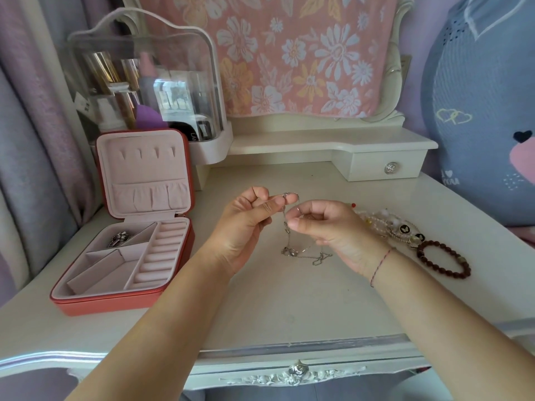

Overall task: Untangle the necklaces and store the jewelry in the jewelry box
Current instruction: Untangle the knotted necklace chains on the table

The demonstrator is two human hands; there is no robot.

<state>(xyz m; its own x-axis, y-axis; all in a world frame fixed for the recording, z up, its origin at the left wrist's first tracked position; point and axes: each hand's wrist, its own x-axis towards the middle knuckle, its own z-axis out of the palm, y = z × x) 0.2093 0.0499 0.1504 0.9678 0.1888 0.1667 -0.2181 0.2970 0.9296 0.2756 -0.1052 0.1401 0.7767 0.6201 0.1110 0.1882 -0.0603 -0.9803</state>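
Note:
A thin silver necklace chain (301, 253) hangs between my hands, its lower loops lying tangled on the white dresser top (289, 299). My left hand (246, 224) pinches the chain's upper end between thumb and fingertips. My right hand (327, 230) pinches another strand just to the right. The coral jewelry box (124, 305) stands open at the left, pink lined, with a silver piece (119, 238) in its back left compartment. To the right lie a pale beaded strand with black charms (390, 225) and a dark brown bead bracelet (443, 259).
A clear-lidded cosmetics case (144, 82) stands behind the box. A raised white shelf with a small drawer (385, 166) runs along the back under a floral cloth (289, 53). A blue plush cushion (486, 111) leans at the right. The dresser's front edge (289, 347) is close to me.

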